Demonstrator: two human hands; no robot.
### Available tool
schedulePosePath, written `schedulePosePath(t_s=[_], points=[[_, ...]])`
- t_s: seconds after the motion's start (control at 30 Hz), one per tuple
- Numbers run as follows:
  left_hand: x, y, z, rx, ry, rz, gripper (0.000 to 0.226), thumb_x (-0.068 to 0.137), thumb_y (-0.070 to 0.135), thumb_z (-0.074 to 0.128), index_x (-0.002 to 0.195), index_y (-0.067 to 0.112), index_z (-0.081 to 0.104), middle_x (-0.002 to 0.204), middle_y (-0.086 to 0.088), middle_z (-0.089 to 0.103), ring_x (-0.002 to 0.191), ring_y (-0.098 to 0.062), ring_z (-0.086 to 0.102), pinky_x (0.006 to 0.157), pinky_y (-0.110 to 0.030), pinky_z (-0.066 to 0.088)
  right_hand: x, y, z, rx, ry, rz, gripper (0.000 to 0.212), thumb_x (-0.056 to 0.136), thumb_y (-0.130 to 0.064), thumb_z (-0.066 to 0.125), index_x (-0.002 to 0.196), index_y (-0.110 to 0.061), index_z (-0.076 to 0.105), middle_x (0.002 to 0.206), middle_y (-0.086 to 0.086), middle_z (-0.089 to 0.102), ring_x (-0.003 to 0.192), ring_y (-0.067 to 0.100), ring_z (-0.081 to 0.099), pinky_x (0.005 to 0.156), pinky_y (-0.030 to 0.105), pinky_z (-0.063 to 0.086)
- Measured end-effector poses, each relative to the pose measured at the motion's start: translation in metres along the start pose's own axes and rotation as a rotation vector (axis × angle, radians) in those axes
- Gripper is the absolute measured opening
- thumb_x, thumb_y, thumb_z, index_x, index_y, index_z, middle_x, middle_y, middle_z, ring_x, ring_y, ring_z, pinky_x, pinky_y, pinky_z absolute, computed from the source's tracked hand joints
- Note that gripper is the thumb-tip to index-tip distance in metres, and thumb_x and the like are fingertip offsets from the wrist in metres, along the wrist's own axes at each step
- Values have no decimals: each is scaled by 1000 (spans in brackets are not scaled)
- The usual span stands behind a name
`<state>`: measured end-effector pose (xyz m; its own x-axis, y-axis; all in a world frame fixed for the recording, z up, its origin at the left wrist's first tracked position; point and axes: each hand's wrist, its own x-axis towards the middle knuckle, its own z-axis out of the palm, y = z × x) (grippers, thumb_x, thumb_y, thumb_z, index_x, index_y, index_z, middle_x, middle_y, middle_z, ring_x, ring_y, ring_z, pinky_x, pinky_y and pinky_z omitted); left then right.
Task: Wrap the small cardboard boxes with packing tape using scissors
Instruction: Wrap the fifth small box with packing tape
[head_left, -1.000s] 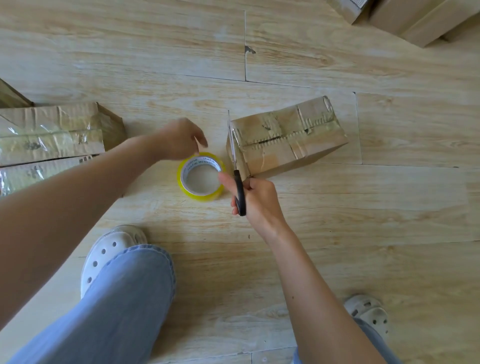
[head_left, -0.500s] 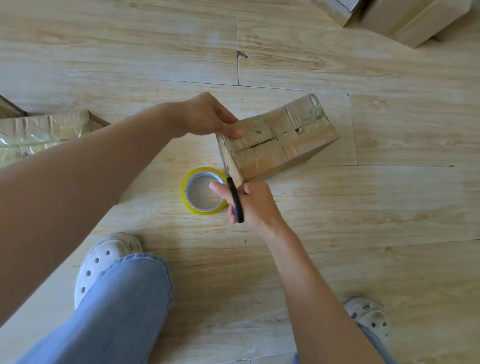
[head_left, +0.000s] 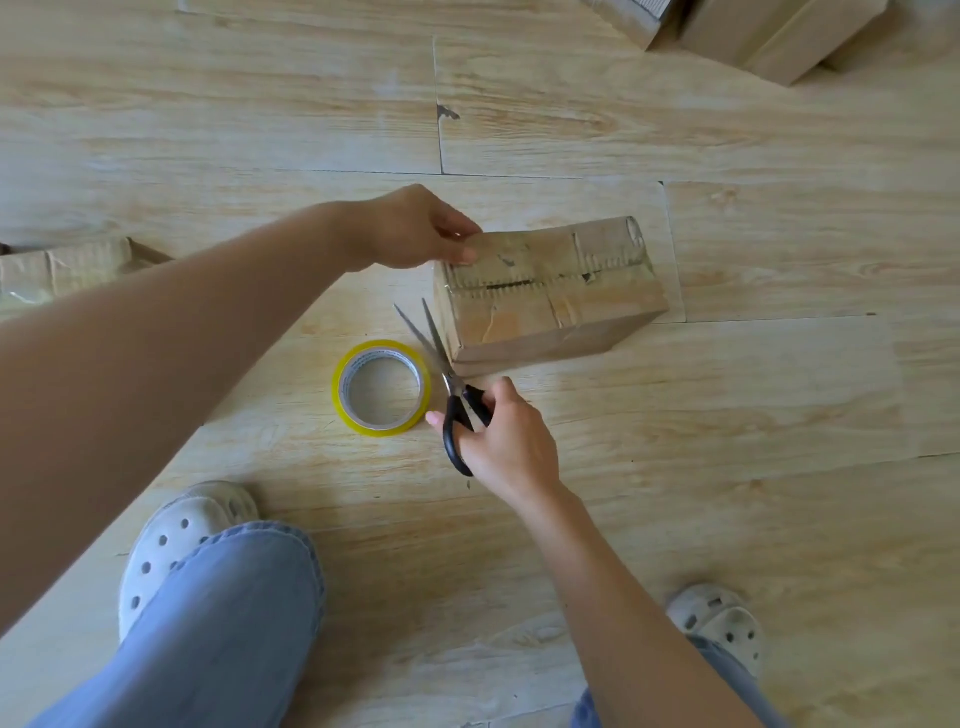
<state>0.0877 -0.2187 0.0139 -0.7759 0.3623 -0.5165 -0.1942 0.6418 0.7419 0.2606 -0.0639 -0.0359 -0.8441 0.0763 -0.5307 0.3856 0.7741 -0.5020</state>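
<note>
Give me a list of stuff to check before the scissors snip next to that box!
1. Left hand holds the box by its top left edge: ok.
2. Right hand grips the scissors by the black handles: ok.
3. Blades open, pointing away from the person: ok.
4. Left fingers apart from the blades: ok.
5. Tape strand between the blades: cannot tell.
6. Tape roll flat on the floor, beside the scissors: ok.

tape roll (head_left: 382, 387) left of box (head_left: 550, 291), on floor (head_left: 727, 415)
</note>
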Motion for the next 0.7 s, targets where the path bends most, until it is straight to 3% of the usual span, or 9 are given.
schedulePosePath(t_s=[0.13, 0.27, 0.43, 0.57, 0.7], points=[[-1, -1, 3, -24, 10, 32, 38, 91, 22, 64, 129, 22, 60, 125, 10, 59, 116, -5, 51, 98, -19, 34, -5, 25, 9, -51, 94, -49, 45, 79, -54, 69, 96, -25, 41, 96, -11, 52, 94, 17, 55, 68, 28, 35], [-1, -1, 9, -70, 83, 57, 38, 95, 22, 59, 133, 21, 56, 129, 8, 57, 115, -5, 49, 92, -13, 33, -9, 44, 17, -151, 196, -112, 37, 84, -39, 68, 104, -14, 49, 104, -3, 58, 99, 21, 56, 77, 30, 37], [-2, -5, 32, -85, 345, 52, 44, 96, 34, 56, 137, 22, 46, 107, 4, 57, 97, -16, 53, 83, -24, 37, -8, 51, 24, -244, 265, -57, 36, 87, -36, 66, 109, -15, 47, 112, -3, 56, 105, 19, 54, 83, 30, 34], [4, -2, 39, -223, 526, -190, 44, 88, 48, 62, 106, 14, 39, 97, 1, 54, 84, -19, 53, 69, -31, 39, -8, 50, 23, -213, 270, 12, 39, 85, -26, 71, 113, -15, 46, 119, -2, 53, 112, 18, 51, 88, 28, 36], [8, 3, 37, -244, 606, -193, 40, 89, 48, 61, 104, 17, 40, 81, 8, 48, 64, -8, 46, 49, -25, 34, -9, 50, 20, -213, 252, 38, 39, 85, -23, 71, 113, -15, 46, 120, -2, 52, 113, 17, 51, 90, 27, 38]])
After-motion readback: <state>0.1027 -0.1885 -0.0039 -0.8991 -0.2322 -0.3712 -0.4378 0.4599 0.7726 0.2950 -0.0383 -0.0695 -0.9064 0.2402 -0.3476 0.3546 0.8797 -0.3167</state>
